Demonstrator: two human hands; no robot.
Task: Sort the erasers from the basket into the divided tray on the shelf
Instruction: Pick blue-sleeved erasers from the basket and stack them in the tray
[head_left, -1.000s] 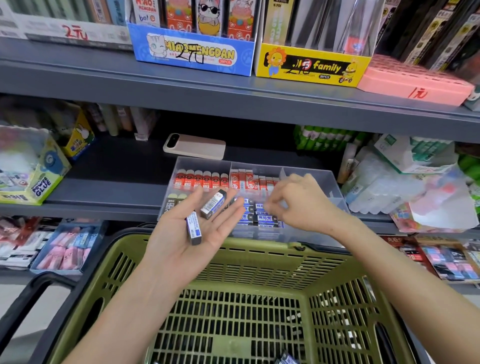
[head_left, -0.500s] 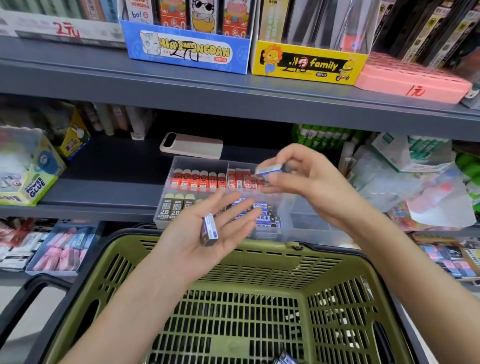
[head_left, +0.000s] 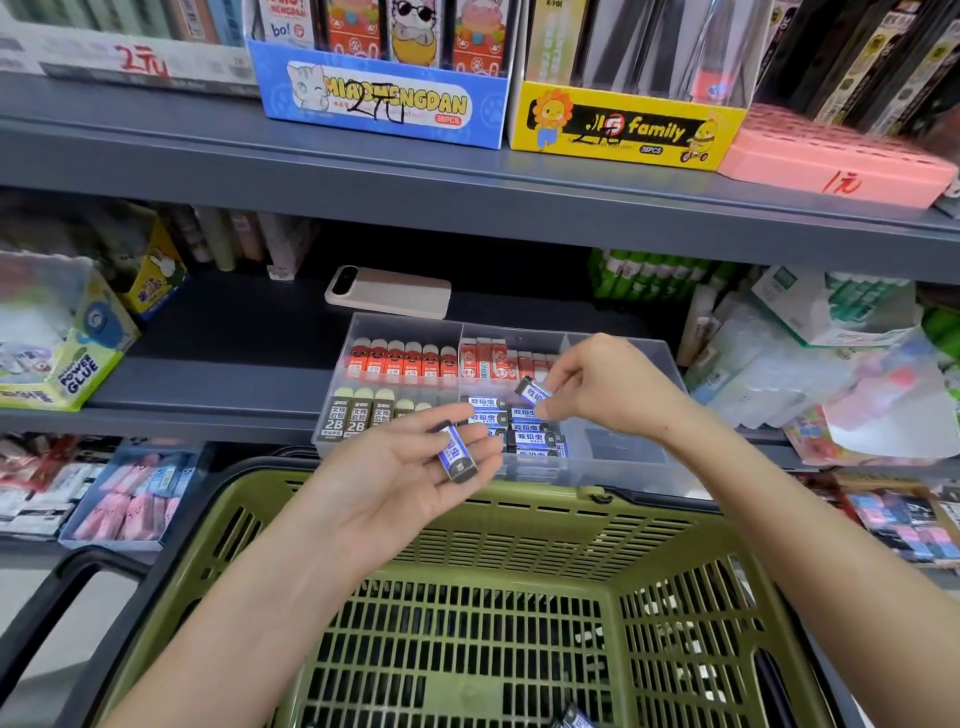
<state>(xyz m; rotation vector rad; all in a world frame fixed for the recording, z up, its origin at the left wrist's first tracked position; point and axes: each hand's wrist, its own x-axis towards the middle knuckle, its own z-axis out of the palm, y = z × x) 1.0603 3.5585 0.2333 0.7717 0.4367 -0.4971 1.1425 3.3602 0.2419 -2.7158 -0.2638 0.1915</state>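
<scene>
My left hand (head_left: 395, 467) is palm up over the far rim of the green basket (head_left: 519, 519). One blue-sleeved eraser (head_left: 456, 454) lies across its loosely extended fingers. My right hand (head_left: 613, 389) pinches a second blue eraser (head_left: 532, 393) by thumb and fingertips. It is tilted just above the stacked blue erasers (head_left: 535, 436) in the clear divided tray (head_left: 623, 345) on the shelf. The tray also holds red erasers (head_left: 402, 358) and dark 2B erasers (head_left: 356, 415). Another eraser (head_left: 571, 719) lies on the basket floor.
A beige phone-like device (head_left: 387, 291) lies behind the tray. The upper shelf edge (head_left: 467, 192) overhangs the work area. A glue box (head_left: 62, 358) stands at the left, and green-capped glue sticks (head_left: 649, 273) and plastic packs at the right.
My right hand took one of two erasers from my left palm, lifted it, then lowered it toward the tray's blue stack. My left hand keeps one eraser, shifted onto the fingers.
</scene>
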